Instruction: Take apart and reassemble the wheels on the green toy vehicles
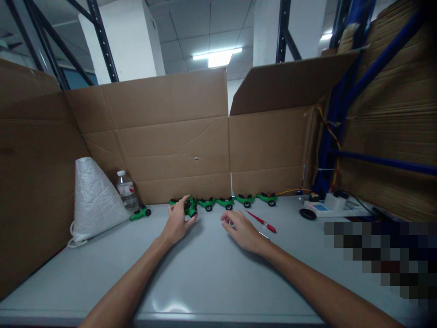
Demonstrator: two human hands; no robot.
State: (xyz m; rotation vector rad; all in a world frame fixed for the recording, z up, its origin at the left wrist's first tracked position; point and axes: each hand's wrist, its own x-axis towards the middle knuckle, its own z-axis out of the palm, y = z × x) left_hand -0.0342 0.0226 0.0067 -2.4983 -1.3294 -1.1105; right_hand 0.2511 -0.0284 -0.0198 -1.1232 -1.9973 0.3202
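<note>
My left hand (176, 222) is closed around a green toy car (191, 206) with black wheels, near the back of the table. Part of another green piece shows behind its fingers. My right hand (243, 230) hovers low over the table with fingers loosely curled and the thumb apart; I see nothing held in it. Beyond it stands a row of similar green toy cars, among them one (225, 203) in the middle and one (267, 199) at the right end. A red screwdriver (262, 222) lies just right of my right hand. A thin metal rod (264, 235) shows partly behind my right wrist.
Cardboard walls (164, 146) enclose the grey table (205, 282). At left are a silvery bag (97, 205), a water bottle (127, 191) and another green toy car (139, 213). At right are a power strip (336, 206), a black disc (307, 214) and cables beside a blue post.
</note>
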